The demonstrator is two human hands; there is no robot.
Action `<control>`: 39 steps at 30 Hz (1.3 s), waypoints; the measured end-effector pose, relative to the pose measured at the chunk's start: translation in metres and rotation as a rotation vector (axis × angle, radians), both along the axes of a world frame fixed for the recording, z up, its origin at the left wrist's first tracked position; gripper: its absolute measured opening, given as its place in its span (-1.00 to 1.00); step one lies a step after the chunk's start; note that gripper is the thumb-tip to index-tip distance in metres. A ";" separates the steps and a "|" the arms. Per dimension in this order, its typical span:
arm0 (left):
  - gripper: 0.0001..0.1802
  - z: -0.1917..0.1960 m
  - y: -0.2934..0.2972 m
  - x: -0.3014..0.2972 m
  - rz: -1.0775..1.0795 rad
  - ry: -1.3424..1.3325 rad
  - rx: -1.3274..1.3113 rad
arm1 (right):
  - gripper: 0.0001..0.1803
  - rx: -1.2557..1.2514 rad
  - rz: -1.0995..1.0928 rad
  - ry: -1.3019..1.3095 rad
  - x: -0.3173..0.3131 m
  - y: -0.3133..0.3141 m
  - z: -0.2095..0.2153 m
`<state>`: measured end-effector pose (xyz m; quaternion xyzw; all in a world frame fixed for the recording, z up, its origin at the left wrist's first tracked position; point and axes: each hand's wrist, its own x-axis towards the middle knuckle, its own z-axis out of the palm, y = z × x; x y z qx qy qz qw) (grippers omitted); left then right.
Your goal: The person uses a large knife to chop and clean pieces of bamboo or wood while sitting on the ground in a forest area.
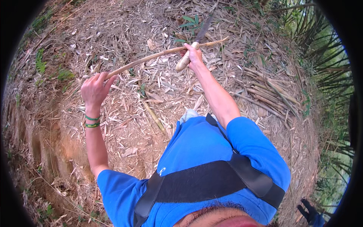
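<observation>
My left hand point(94, 90) is closed around one end of a long, thin, slightly bent stick point(147, 58), with green bands on that wrist. The stick runs up and to the right, past my right hand point(195, 56), to a pale, narrow tip. My right hand is wrapped around the light wooden handle of a machete point(183, 64). Its dark blade points away from me, up and right, crossing the stick close to my fingers. Whether my right fingers also grip the stick, I cannot tell.
Dry leaves and chips cover the ground. A short greenish bamboo piece point(154, 116) lies before me. To the right is a pile of cut sticks point(270, 94), with dense stalks beyond. A bare earth slope point(45, 147) lies left. A dark-gloved hand point(311, 212) shows at lower right.
</observation>
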<state>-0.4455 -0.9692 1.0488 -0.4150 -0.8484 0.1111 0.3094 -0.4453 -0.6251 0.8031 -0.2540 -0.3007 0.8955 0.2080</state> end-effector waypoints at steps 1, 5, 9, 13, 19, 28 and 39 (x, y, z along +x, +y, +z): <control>-0.70 0.006 0.000 0.005 -0.015 0.045 0.017 | -0.72 -0.003 -0.044 0.001 -0.003 -0.001 0.003; -0.67 -0.013 0.020 0.019 -0.188 0.140 0.401 | -0.76 -0.042 -0.217 0.037 -0.026 0.004 0.018; -0.50 -0.080 0.079 0.058 -0.054 -0.659 1.506 | -0.78 -0.004 -0.290 0.057 -0.036 -0.004 0.054; -0.39 -0.040 0.126 0.003 -0.594 -1.101 2.363 | -0.77 0.140 -0.276 0.063 -0.044 -0.033 0.069; -0.30 -0.037 0.125 -0.080 -0.706 -1.218 2.580 | -0.74 0.401 -0.077 -0.044 0.001 -0.023 0.074; -0.04 -0.183 0.196 -0.089 0.276 -2.204 2.213 | -0.74 0.427 -0.264 -0.305 0.160 0.012 -0.015; 0.01 -0.432 0.461 0.055 0.619 -2.640 2.059 | -0.79 0.002 -0.658 -1.068 0.456 0.016 -0.136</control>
